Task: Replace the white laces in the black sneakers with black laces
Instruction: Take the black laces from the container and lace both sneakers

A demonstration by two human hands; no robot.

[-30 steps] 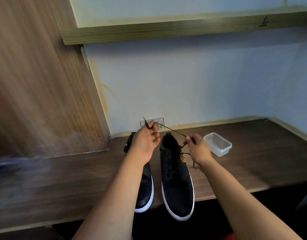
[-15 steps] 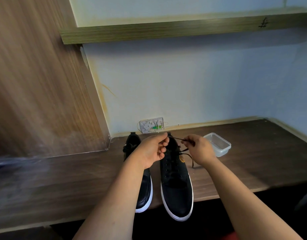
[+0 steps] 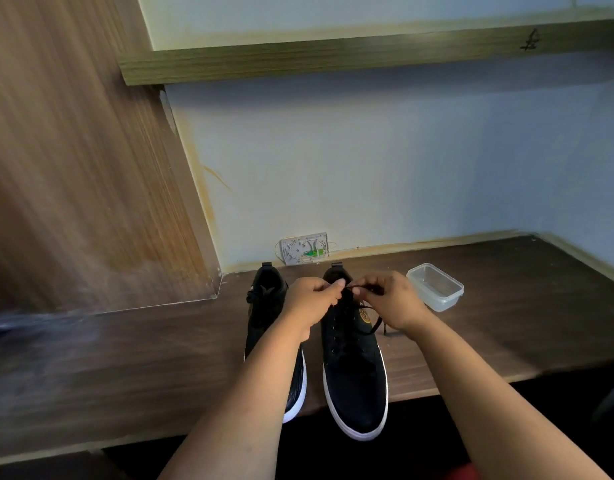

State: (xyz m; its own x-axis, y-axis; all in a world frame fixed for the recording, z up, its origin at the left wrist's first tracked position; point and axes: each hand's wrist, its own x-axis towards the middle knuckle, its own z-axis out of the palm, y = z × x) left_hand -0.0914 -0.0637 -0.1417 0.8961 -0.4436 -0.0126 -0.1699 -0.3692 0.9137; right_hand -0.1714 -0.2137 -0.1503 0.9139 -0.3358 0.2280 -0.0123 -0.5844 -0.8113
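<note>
So both sneakers sit side by side on the wooden desk [image 3: 125,358], and the right sneaker [image 3: 354,375] looks fully threaded in black already. Left hand [image 3: 310,303] and right hand [image 3: 390,301] are together over its tongue, each pinching a bit of the black lace [image 3: 376,323], so I'd say this is the tying-off stage. Next move probably needs a loop crossed and pulled snug without yanking the eyelets
</note>
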